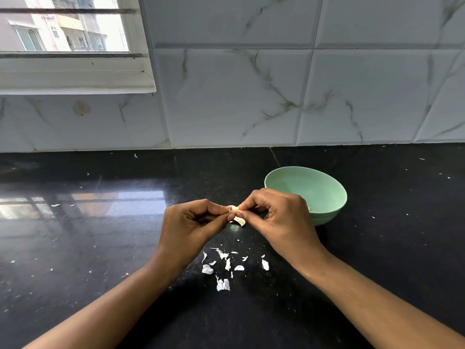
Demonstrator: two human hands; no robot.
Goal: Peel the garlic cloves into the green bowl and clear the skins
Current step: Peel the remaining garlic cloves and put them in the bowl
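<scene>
Peeling is partway through, by the look of it: you hold one garlic clove (233,209) in the air between your hands, above the black counter (100,248) and just left of the green bowl (327,192), apart from its rim. Your left hand (191,227) pinches the clove between thumb and curled fingers, and your right hand (279,217) pinches it from the other side, with the fingertips at the skin. A curl of papery skin (240,221) hangs loose beneath the clove, so this one is not yet bare. Torn skins (207,269) lie scattered on the counter nearer to you, none gathered up, so the clearing is left to do. Your right hand hides much of the bowl's inside. A pale bit at its near wall may be a peeled clove, but that is not certain. The clove seems to lie with its long axis running across, from one hand to the other, roughly level. Your fingertips hide which end is the tip.
</scene>
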